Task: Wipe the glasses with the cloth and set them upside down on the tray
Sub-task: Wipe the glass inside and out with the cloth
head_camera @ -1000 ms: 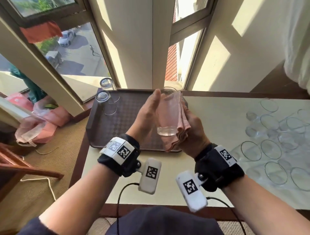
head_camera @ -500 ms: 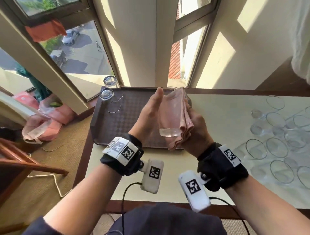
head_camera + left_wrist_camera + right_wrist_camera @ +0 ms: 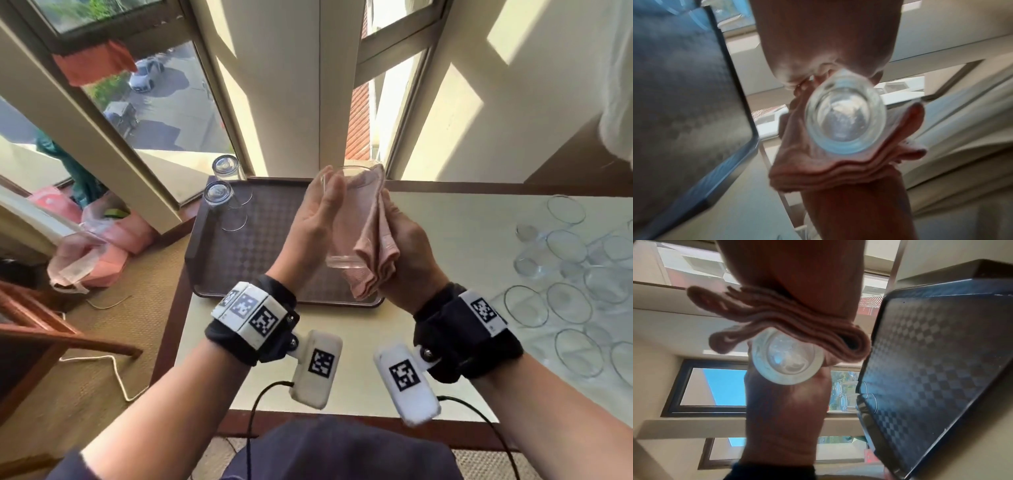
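A clear glass [image 3: 337, 255] is held upright above the near edge of the brown tray [image 3: 246, 250]. My left hand [image 3: 317, 219] lies along its left side with the fingers straight. My right hand [image 3: 409, 246] grips a folded pink cloth [image 3: 371, 240] and presses it on the right side of the glass, up to the rim. From below, the left wrist view shows the thick glass base [image 3: 845, 116] with the cloth [image 3: 818, 172] round it. The right wrist view shows the same glass [image 3: 787, 360] under the cloth [image 3: 797, 318]. Fingers behind the glass are hidden.
Two glasses [image 3: 221, 195] stand upside down at the tray's far left corner. Several more glasses [image 3: 565, 274] crowd the right of the pale table [image 3: 462, 222]. Windows and a wall rise just behind. A wooden chair [image 3: 51, 329] and pink bags [image 3: 102, 240] are on the floor at left.
The cloth in my right hand has slid up the glass, from its lower right side to the rim. My left hand stays pressed on the glass.
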Motion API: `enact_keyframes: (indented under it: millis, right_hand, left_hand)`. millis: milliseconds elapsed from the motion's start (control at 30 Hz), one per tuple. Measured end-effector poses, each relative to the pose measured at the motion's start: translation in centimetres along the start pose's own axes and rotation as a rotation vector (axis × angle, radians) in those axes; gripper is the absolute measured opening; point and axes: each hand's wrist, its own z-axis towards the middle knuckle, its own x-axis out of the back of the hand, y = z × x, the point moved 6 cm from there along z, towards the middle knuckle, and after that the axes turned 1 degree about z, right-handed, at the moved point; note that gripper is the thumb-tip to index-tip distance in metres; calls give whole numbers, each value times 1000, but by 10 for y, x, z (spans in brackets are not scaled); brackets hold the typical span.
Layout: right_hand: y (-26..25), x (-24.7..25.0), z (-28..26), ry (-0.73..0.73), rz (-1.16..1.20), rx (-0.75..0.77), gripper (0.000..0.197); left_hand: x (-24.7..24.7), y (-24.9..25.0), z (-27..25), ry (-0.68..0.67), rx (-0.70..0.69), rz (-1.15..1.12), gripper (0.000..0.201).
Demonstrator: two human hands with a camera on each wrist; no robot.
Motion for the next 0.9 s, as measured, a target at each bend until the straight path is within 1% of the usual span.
enact_keyframes:
  millis: [33, 100, 133, 200, 267, 300, 333, 367, 433, 500, 567, 633, 700, 833, 900]
  right_hand:
    - [-1, 1, 2, 22, -32, 28, 51]
    - [-1, 0, 8, 69, -177, 103, 49]
    - [-1, -2, 11, 92, -259, 139, 50]
    - [-1, -8, 14, 101, -355, 202, 54]
    - [-1, -12, 14, 83, -351, 232, 54]
    - [-1, -13, 14, 68, -318, 232, 53]
    - [-1, -11, 14, 49, -281, 219, 52]
    - [-1, -10, 13, 35, -240, 196, 51]
    - [-1, -7, 11, 42, -179, 138, 52]
    - [-3, -2, 9, 52, -133, 95, 50]
    - [-3, 3, 5, 61, -69, 26, 48]
    - [3, 7, 1, 31, 25, -67, 51]
    - [7, 9, -2, 32, 101, -126, 51]
    - [8, 13, -4, 42, 180, -174, 48]
    - [6, 13, -5, 21, 214, -187, 46]
  left_hand:
    - [2, 0, 3, 4, -3, 78, 73]
    - [7, 4, 2, 120, -33, 251, 71]
    - [6, 6, -2, 170, -29, 292, 70]
    - [-5, 6, -11, 201, 10, 301, 75]
    - [-11, 4, -13, 219, 9, 273, 89]
    - [-11, 1, -10, 213, 11, 209, 94]
    - [-12, 0, -8, 187, 20, 104, 97]
    - [-13, -4, -4, 147, 30, -8, 95]
    - [-16, -5, 0, 48, 17, -168, 76]
    - [-18, -5, 2, -61, 5, -218, 62]
    - [-18, -7, 4, -142, 32, -177, 65]
    - [-16, -11, 3, -204, 76, -138, 79]
    - [-14, -17, 3, -230, 78, -136, 91]
    - [-12, -17, 0, -220, 21, -148, 82]
    - [-11, -10, -1, -243, -31, -136, 86]
